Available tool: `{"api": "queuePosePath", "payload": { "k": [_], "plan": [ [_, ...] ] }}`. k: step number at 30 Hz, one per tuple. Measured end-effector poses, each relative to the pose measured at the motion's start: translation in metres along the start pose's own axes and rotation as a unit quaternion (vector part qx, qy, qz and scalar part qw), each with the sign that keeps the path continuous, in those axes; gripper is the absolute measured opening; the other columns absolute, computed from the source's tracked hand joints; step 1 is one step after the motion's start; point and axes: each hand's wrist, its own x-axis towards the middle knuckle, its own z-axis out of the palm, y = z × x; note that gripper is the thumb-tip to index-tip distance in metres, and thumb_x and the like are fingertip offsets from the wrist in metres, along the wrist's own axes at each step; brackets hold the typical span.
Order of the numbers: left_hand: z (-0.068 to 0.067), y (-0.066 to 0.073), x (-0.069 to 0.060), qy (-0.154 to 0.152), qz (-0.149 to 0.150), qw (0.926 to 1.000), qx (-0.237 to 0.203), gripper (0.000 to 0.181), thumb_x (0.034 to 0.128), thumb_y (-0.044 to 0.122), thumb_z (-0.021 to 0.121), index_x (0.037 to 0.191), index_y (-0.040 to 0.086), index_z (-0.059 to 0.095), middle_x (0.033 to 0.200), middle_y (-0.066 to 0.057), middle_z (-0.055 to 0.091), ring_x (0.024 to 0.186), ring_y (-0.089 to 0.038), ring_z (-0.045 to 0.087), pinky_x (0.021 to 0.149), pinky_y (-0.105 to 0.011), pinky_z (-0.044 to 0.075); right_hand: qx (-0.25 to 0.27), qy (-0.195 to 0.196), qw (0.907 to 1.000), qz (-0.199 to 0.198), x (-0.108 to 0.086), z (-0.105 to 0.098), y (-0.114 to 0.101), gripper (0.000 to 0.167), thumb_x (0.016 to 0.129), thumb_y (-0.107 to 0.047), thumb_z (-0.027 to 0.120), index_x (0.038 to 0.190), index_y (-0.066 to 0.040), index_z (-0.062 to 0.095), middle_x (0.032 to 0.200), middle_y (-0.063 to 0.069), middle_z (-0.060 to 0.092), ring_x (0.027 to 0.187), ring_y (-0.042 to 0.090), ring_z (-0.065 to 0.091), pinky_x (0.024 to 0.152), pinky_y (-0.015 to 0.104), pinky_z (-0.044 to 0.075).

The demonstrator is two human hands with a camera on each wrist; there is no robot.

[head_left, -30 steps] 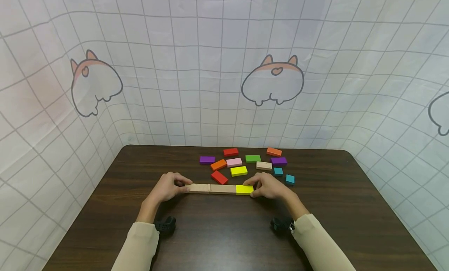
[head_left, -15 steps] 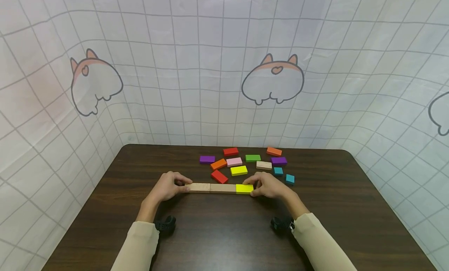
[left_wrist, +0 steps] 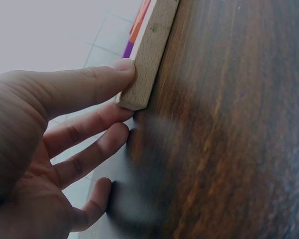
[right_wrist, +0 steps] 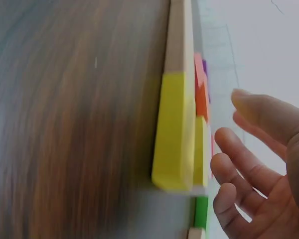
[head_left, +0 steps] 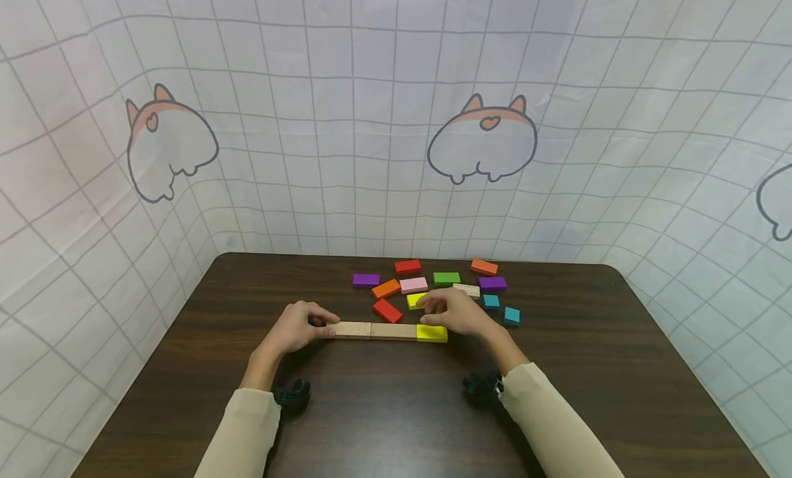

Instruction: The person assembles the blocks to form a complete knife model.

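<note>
End to end lie the left plain block (head_left: 353, 330), middle plain block (head_left: 393, 331) and yellow end block (head_left: 433, 334), roughly parallel to the desk's (head_left: 396, 409) far edge, short of it. They look light, stiff, hardly fragile, perhaps slick where painted; pinch the long sides near an end. The left hand (head_left: 299, 328) pinches the left plain block's outer end; the right hand (head_left: 456, 311), fingers relaxed, holds nothing and partly hides a rear yellow block (head_left: 414, 302). Right-wrist view's blurry; the desk's near edge is cut off.

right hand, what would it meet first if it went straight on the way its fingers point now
The right hand would probably meet the loose yellow block behind the row first; the hand's height is unclear, so it might pass over.
</note>
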Motion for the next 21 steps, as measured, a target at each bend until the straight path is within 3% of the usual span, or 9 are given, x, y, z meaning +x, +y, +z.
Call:
{"api": "queuePosePath", "payload": {
  "k": [8,21],
  "plan": [
    [0.0,-0.001,0.0,-0.002,0.002,1.0,0.003,0.017,0.0871,0.012,0.084,0.104,0.014,0.083,0.087,0.001,0.064,0.078,-0.019,0.052,0.066,-0.035,0.045,0.008,0.016,0.9996,0.02,0.023,0.024,-0.018,0.035,0.092,-0.017,0.081,0.125,-0.01,0.073,0.101,0.001,0.073,0.087,0.017,0.065,0.077,0.033,0.055],
    [0.0,0.0,-0.001,0.003,0.012,0.9999,0.002,0.017,0.0871,0.013,0.084,0.104,0.014,0.084,0.092,0.002,0.068,0.079,-0.018,0.057,0.069,-0.035,0.05,-0.072,0.037,0.9943,0.069,0.045,0.044,-0.037,0.032,0.086,-0.026,0.086,0.115,-0.014,0.078,0.093,-0.003,0.071,0.085,0.016,0.065,0.073,0.038,0.053]
  ]
}}
